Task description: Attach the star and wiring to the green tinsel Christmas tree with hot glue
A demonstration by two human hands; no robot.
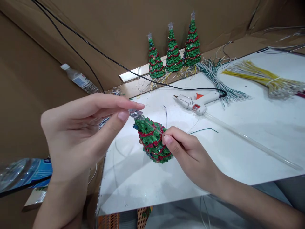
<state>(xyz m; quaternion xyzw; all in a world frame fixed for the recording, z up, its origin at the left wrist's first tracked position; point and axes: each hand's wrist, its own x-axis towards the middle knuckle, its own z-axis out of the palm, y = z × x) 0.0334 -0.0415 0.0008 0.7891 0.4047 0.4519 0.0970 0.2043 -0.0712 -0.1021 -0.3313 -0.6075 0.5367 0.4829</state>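
Observation:
My left hand (78, 133) pinches a clear star (136, 114) between thumb and forefinger, at the tip of a small green Christmas tree figurine (154, 143). The tree has red garlands and leans up toward the left. My right hand (190, 156) is closed in a pinch on a thin pale strand (153, 127), which slants across the front of the tree to just under the star. Whether it is a wire or a thread of glue, I cannot tell. My right fingertips partly cover the tree's right side.
A white glue gun (200, 102) with a long clear glue stick (250, 138) lies right of the tree. Three finished-looking trees (172, 52) stand at the back. Bundles of green-white wires (218, 81) and yellow-white wires (259, 76) lie behind. A black cable (114, 63) crosses above; a bottle (79, 79) leans left.

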